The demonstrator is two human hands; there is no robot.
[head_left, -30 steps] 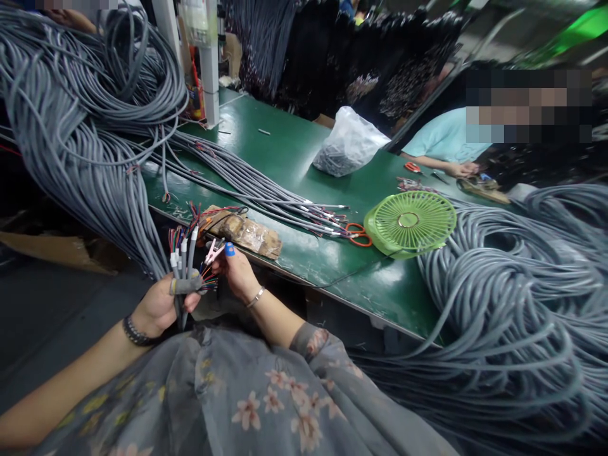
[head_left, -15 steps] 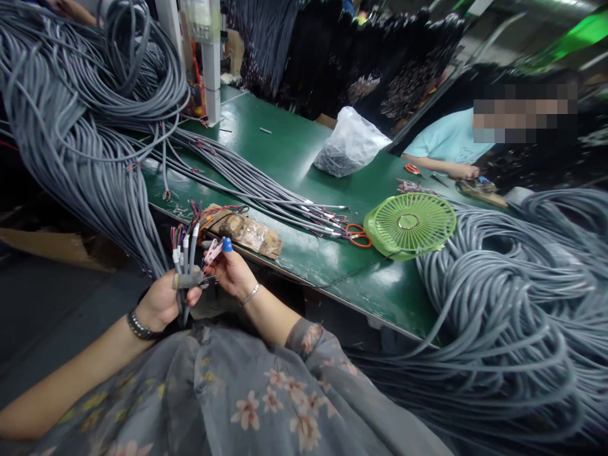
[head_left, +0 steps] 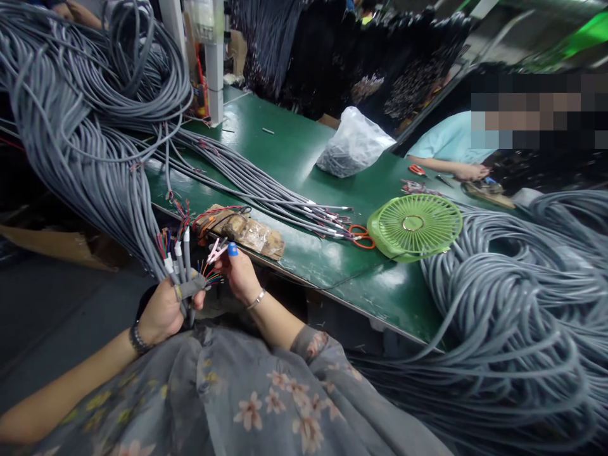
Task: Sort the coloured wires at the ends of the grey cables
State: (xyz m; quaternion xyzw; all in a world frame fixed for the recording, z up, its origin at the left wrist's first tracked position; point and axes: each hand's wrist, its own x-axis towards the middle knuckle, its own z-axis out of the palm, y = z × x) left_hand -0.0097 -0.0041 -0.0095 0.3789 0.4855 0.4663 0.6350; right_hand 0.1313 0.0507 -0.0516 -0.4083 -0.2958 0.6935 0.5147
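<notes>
My left hand (head_left: pixel 164 311) is wrapped round several grey cables (head_left: pixel 187 256) in front of the table edge. Their ends point up, with white bands and fanned-out coloured wires. A grey covering sits on one finger or the thumb, and one cable's thin wires (head_left: pixel 213 278) spread to the right from there. Close by, my right hand (head_left: pixel 243 277) pinches a small pink clip-like tool (head_left: pixel 217 251); its exact kind is unclear. A blue finger cover (head_left: pixel 232 249) is on the right thumb. A small gap separates the tool from the fanned wires.
On the green table (head_left: pixel 289 155) lie a taped wooden block (head_left: pixel 254 234), a row of grey cables (head_left: pixel 256 183), orange-handled scissors (head_left: pixel 362 237), a green fan (head_left: pixel 413 225) and a plastic bag (head_left: pixel 354 145). Cable heaps (head_left: pixel 513 304) flank both sides. Another person (head_left: pixel 441 142) works at right.
My right hand, with the pink tool, has moved slightly right, away from the cable ends. The coloured wires by my left hand now fan out more openly. The view has shifted a little.
</notes>
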